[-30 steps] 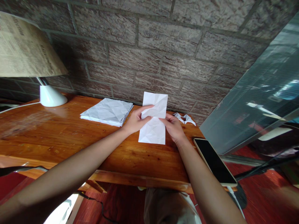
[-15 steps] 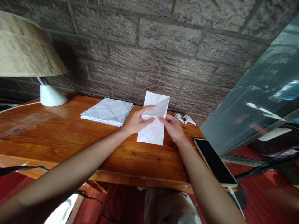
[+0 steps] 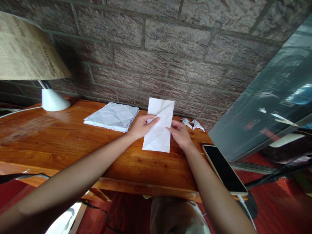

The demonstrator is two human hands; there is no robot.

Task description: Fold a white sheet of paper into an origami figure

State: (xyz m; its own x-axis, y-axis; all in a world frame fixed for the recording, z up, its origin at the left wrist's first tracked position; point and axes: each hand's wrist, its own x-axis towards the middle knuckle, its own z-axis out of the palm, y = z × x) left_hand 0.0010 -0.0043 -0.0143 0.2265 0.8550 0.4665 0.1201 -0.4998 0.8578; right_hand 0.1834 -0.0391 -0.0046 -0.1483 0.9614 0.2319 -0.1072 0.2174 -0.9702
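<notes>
A white sheet of paper (image 3: 158, 139), oblong and marked with crease lines, is held up over the table between my hands. My left hand (image 3: 143, 126) grips its left edge, the thumb lying across the front and the other fingers partly hidden. On the right edge, my right hand (image 3: 179, 133) pinches the paper near mid-height between thumb and fingers. Left of my hands lies a stack of creased white paper (image 3: 112, 116). Small folded paper pieces (image 3: 192, 124) rest just beyond my right hand.
The wooden table (image 3: 65, 139) backs onto a brick wall (image 3: 156, 48). A lamp (image 3: 55, 100) stands at the far left. A phone (image 3: 224, 168) with a white cable lies at the right edge, near my right forearm. Beyond it rises a translucent panel (image 3: 263, 91).
The paper's upper part has shifted slightly left and down and looks flatter. My left thumb has moved up, and my right thumb has drawn back towards the right edge.
</notes>
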